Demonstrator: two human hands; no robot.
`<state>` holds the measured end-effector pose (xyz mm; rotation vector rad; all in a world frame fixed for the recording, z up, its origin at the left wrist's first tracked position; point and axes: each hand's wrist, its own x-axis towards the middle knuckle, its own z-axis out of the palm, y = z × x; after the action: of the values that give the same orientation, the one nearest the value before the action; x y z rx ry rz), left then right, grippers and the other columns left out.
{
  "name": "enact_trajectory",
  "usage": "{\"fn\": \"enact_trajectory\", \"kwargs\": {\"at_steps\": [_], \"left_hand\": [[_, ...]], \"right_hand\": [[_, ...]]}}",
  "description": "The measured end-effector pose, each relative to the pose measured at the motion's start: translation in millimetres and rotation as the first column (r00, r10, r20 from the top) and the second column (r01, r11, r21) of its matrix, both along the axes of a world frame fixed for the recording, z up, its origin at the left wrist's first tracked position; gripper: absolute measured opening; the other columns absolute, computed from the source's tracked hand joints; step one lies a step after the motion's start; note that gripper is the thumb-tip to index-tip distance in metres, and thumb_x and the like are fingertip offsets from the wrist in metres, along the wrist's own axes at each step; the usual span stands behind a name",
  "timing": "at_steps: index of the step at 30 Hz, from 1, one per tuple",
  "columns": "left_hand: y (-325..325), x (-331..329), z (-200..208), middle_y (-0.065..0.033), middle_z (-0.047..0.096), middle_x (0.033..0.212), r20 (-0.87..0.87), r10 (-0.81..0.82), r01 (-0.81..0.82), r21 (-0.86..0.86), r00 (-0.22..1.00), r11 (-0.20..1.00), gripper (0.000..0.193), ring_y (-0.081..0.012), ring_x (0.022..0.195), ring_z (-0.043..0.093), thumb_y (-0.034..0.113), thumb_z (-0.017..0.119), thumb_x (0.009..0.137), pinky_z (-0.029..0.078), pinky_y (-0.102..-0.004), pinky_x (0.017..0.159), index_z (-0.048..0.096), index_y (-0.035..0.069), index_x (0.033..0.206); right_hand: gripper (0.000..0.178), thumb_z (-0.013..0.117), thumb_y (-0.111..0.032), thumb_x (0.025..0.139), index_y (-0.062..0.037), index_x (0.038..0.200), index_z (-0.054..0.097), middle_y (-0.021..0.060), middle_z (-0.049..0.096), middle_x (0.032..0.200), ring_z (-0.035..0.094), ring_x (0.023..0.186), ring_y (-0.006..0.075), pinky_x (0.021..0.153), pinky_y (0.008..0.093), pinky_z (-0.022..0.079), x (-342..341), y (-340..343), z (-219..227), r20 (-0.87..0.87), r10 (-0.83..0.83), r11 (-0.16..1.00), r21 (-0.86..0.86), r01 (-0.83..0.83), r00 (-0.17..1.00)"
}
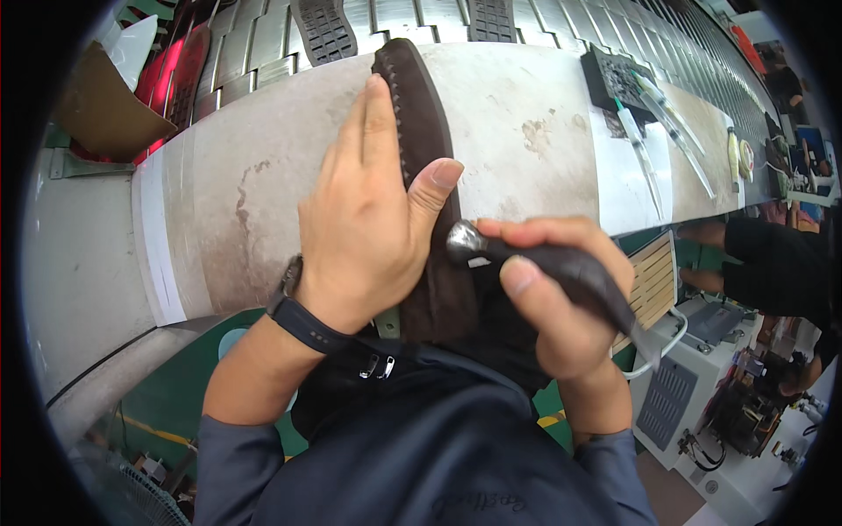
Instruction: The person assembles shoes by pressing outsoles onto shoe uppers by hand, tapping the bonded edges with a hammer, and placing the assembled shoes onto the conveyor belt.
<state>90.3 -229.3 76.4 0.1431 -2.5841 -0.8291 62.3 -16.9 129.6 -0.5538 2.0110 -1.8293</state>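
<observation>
A long dark brown shoe sole (426, 105) with a toothed left edge lies across the table's near edge, its near end against my lap. My left hand (364, 206) rests flat on it, fingers stretched along the toothed edge and thumb spread onto the brown surface. It hides part of the sole. In my right hand (566, 294) is a dark-handled hand tool (548, 259), fingers wrapped round it. The tool's rounded metal end is close to the sole's right edge; whether they touch I cannot tell. A narrow metal tip sticks out behind my right hand.
Beyond the stained table (517, 96) runs a slatted metal conveyor (412, 22) bearing other dark soles (326, 33). Several syringes (645, 167) lie at right beside a black block (605, 79). A cardboard box (101, 105) stands far left. A slatted wooden seat (649, 276) and another person (772, 272) are at right.
</observation>
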Motion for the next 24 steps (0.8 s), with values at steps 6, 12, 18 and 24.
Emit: {"fn": "enact_trajectory", "kwargs": {"at_steps": [6, 12, 18, 24], "left_hand": [[-6.2, 5.4, 4.0, -0.0375, 0.05, 0.152, 0.055, -0.061, 0.062, -0.026, 0.997, 0.998, 0.092, -0.0536, 0.131, 0.059, 0.059, 0.057, 0.106, 0.053, -0.051, 0.104, 0.033, -0.009, 0.163], [-4.0, 3.7, 4.6, -0.0388, 0.051, 0.15, 0.028, -0.056, 0.057, -0.044, 0.998, 0.997, 0.088, -0.0549, 0.129, 0.059, 0.054, 0.059, 0.107, 0.053, -0.0515, 0.103, 0.034, -0.012, 0.161], [-8.3, 9.4, 7.6, -0.0411, 0.046, 0.153, 0.045, -0.12, 0.123, -0.063, 0.992, 0.99, 0.111, -0.0565, 0.136, 0.053, 0.068, 0.063, 0.098, 0.048, -0.052, 0.111, 0.025, -0.014, 0.163], [-1.1, 6.5, 24.0, -0.0415, 0.041, 0.156, 0.19, -0.119, 0.117, 0.022, 0.975, 0.993, 0.134, -0.0563, 0.141, 0.048, 0.048, 0.093, 0.075, 0.044, -0.0535, 0.116, 0.016, -0.015, 0.165]], "right_hand": [[0.023, 0.071, -0.001, 0.095, 0.0077, 0.116, 0.068, 0.0238, 0.079, 0.116, 0.075, 0.11, 0.0236, 0.101, 0.0346, 0.057, 27.7, 30.2, -23.0, 0.255, -0.115, 0.969, -0.184, 0.165, 0.96], [0.023, 0.075, 0.001, 0.093, 0.0061, 0.115, 0.069, 0.0206, 0.08, 0.113, 0.076, 0.104, 0.019, 0.095, 0.0312, 0.059, 15.0, 28.5, -15.1, 0.145, 0.004, 0.996, -0.091, 0.009, 0.989], [0.022, 0.075, 0.002, 0.095, 0.0061, 0.116, 0.069, 0.0186, 0.08, 0.114, 0.076, 0.101, 0.0162, 0.091, 0.0291, 0.06, -3.6, 4.3, -12.6, 0.155, -0.021, 0.991, -0.124, 0.041, 0.988], [0.024, 0.076, 0.0, 0.096, 0.0051, 0.118, 0.069, 0.0167, 0.079, 0.116, 0.075, 0.102, 0.0132, 0.09, 0.0275, 0.06, -33.4, -13.6, 2.1, 0.145, -0.026, 0.997, -0.07, 0.037, 0.989]]}}
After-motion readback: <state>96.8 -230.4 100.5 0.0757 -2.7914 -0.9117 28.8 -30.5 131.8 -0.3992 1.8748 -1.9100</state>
